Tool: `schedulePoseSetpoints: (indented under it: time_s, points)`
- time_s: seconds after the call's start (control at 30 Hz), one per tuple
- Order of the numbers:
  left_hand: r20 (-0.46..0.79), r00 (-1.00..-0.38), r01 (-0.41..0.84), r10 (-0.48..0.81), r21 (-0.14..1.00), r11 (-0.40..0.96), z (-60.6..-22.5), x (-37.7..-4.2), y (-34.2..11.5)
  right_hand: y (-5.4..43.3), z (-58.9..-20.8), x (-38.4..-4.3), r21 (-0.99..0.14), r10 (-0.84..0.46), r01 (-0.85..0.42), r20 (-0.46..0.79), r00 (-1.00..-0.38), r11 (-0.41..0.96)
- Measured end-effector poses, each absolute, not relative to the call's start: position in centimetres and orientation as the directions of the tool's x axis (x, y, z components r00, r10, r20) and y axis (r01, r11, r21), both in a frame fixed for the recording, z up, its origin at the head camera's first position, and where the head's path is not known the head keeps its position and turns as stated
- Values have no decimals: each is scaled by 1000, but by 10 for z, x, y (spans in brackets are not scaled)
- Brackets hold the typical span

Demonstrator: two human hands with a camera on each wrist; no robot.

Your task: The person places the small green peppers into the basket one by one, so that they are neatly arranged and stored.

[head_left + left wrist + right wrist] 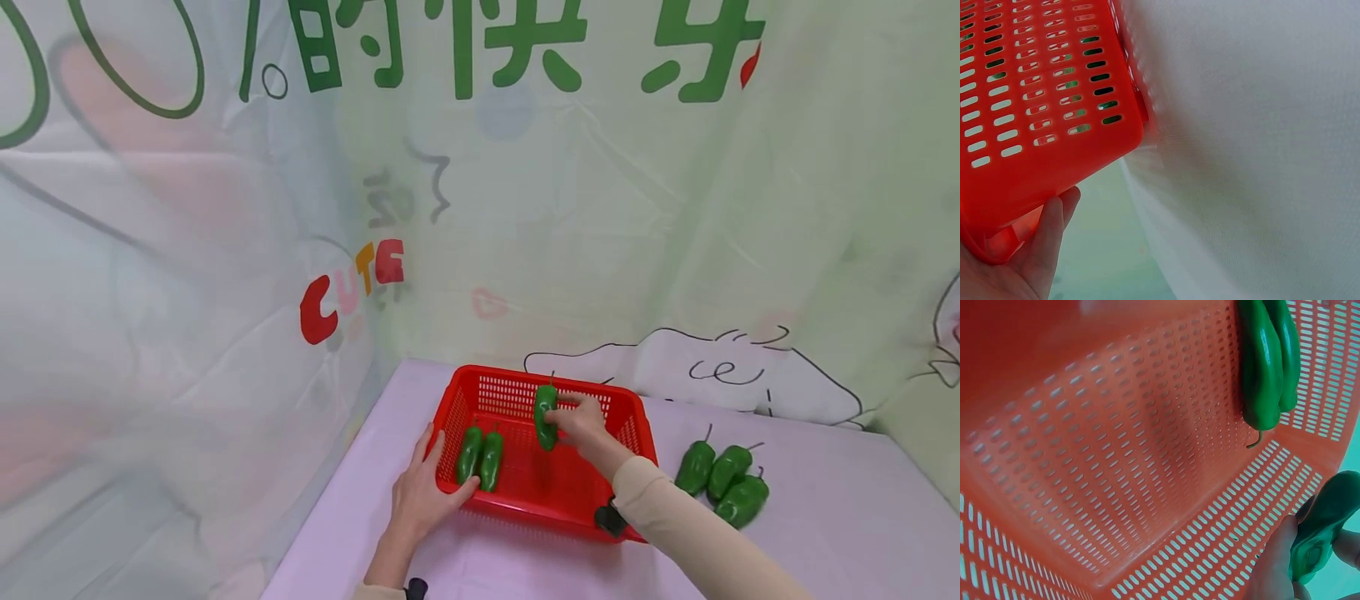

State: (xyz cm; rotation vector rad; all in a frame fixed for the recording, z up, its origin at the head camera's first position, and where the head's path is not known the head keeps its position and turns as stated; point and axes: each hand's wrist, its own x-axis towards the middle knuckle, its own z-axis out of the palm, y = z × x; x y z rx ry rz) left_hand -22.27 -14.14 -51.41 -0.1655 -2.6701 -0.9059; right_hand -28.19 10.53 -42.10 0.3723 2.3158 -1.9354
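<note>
A red plastic basket (pixel 555 510) with slotted walls stands on the table, and two green peppers (pixel 491 461) lie side by side at its left end. Above the basket's floor, my right hand (pixel 587 423) pinches another green pepper (pixel 545 412) between thumb and fingers, its stem pointing up. My left hand (pixel 427 497) grips the basket's near left corner, thumb at the front rim and fingers along the left side. In the left wrist view, its fingers (pixel 1050 234) hold the rim of the basket (pixel 1054 150). The right wrist view shows the held pepper (pixel 1329 512) close up.
Several green peppers (pixel 731 482) lie together on the table right of the basket, beyond my right forearm (pixel 675 508). A pale lilac cloth (pixel 832 500) covers the table. Printed curtains (pixel 540 250) hang behind it and on the left.
</note>
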Motion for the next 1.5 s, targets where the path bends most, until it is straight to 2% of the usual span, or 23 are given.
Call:
schedulePoseSetpoints:
  time_s: [0.83,1.23,1.5]
  points:
    - [332,-943,215,5,602,769,-514,-224,-142,89,-431,-297,-914,32,238,-241,-970,328]
    - [330,-944,209,6,584,784,-516,-224,-142,79,-440,-302,-885,-3,277,-300,-954,374]
    - [320,-947,205,9,585,785,-514,-222,-142,70,-456,-304,-867,-51,233,-283,-958,440]
